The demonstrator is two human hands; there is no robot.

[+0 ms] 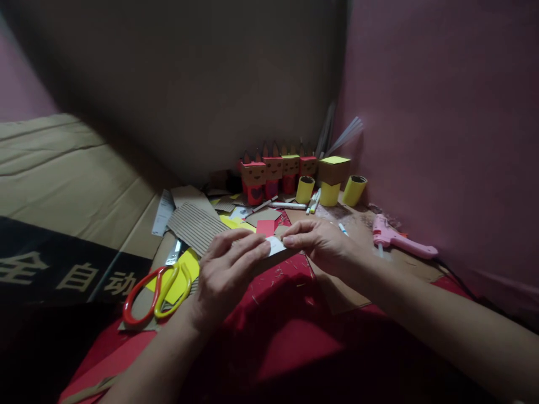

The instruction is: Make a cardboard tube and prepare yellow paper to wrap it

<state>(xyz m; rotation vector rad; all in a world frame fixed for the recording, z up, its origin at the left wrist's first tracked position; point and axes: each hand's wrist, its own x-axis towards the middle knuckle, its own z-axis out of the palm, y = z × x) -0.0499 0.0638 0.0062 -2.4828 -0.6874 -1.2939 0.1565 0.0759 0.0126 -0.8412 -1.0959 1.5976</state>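
Between my two hands is a small piece of cardboard with a white printed patch (275, 246). My left hand (227, 264) is closed on its left side, the fingers laid over the top. At the right corner, my right hand (322, 240) pinches it between thumb and fingers. Just behind the piece lies a small red paper rectangle (265, 226). Scissors with red and yellow handles (156, 294) rest to the left of my left hand, on yellow paper and cardboard. The underside of the held piece is hidden.
Red and brown paper figures (255, 179) stand at the back, beside yellow paper tubes (305, 189) and a yellow figure with a box head (329, 188). A pink glue gun (400, 238) lies right. Corrugated cardboard (196, 227), markers (288, 206) and a large carton (76, 179) surround the work area.
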